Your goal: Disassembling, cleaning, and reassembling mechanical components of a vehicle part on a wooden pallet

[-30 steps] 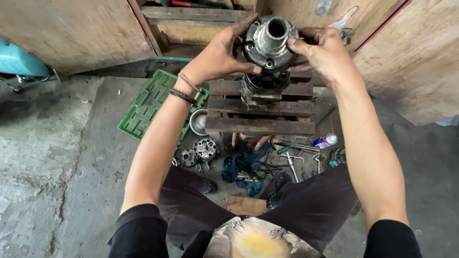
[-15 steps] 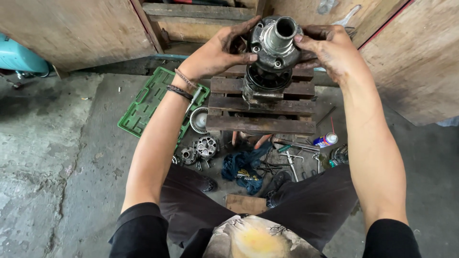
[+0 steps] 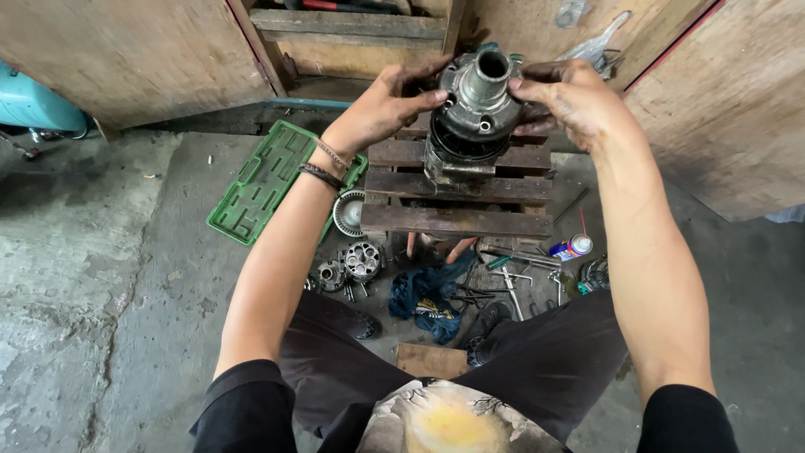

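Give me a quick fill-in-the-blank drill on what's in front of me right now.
1. Both hands grip a metal housing resting on a wooden ____.
2. The open tool tray on the floor is ____ in colour.
3. The bracelets are on the ____ wrist.
4. The crumpled rag between the feet is ____.

Missing words: stool; green; left; blue

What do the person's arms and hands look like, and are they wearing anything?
Both arms are bare, with short black sleeves at the top. The left hand has dark bracelets round its wrist. The right hand has none. Both hands are smudged with dark grease.

A grey metal housing (image 3: 474, 113), green slotted tray (image 3: 264, 180), blue rag (image 3: 423, 294).
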